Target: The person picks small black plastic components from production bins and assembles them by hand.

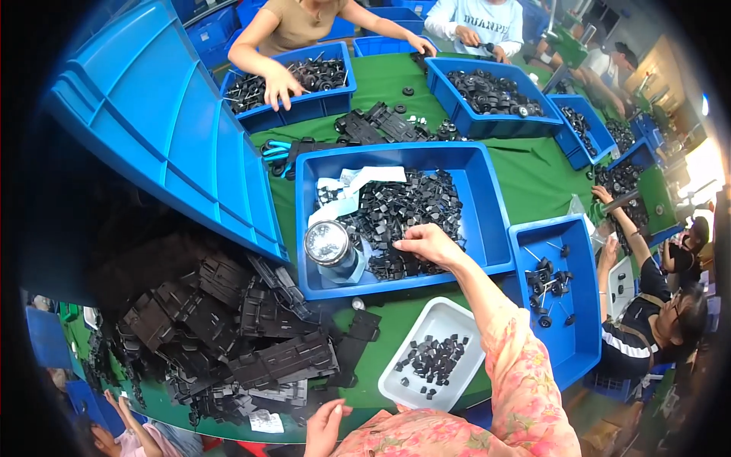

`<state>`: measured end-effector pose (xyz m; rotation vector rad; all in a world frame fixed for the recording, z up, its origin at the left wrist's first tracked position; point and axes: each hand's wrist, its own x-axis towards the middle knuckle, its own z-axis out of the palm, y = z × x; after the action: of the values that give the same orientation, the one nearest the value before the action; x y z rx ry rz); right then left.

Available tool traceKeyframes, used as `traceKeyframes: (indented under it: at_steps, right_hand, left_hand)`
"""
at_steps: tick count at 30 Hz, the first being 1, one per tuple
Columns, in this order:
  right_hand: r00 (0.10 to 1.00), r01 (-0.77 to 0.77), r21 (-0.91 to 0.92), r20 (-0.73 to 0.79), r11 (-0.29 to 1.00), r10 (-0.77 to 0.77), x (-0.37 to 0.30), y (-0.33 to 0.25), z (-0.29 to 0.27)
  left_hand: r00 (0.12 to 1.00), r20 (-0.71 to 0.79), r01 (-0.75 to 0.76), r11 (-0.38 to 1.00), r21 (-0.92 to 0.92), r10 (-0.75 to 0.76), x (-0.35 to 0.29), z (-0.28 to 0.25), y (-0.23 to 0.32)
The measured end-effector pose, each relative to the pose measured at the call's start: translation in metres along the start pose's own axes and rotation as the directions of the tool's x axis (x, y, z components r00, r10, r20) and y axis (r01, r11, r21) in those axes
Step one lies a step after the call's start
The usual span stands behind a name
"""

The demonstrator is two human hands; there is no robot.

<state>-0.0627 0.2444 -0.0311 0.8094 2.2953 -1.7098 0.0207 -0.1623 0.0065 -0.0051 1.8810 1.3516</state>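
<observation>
My right hand reaches into a blue bin, thumb and fingers pinched together over a heap of small black plastic parts. Whatever sits between those fingertips is too small to make out. A clear jar of small shiny pieces stands in the bin's near left corner, beside white paper sheets. Low in the view, close to my body, my left hand is held with thumb and fingers slightly apart, and no object shows in it. To its right, a white tray contains more small black parts.
Black chassis plates are piled at left under a tilted blue crate. A blue bin with wheels on axles stands at right. Beyond lie blue-handled pliers and wheel bins. Co-workers handle parts across the green table.
</observation>
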Motion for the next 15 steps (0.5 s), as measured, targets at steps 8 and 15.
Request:
traceKeyframes:
  at_steps: [8, 15]
  right_hand:
    - [0.98, 0.054, -0.032, -0.191, 0.998, -0.059, -0.045, -0.002, -0.006]
    - [0.803, 0.34, -0.332, -0.384, 0.88, -0.456, -0.063, -0.001, 0.011]
  left_hand:
    - [0.862, 0.345, -0.43, 0.895, 0.115, 0.37, 0.083, 0.07, 0.138]
    - [0.954, 0.081, -0.269, 0.944, -0.191, 0.288, 0.199, 0.149, 0.147]
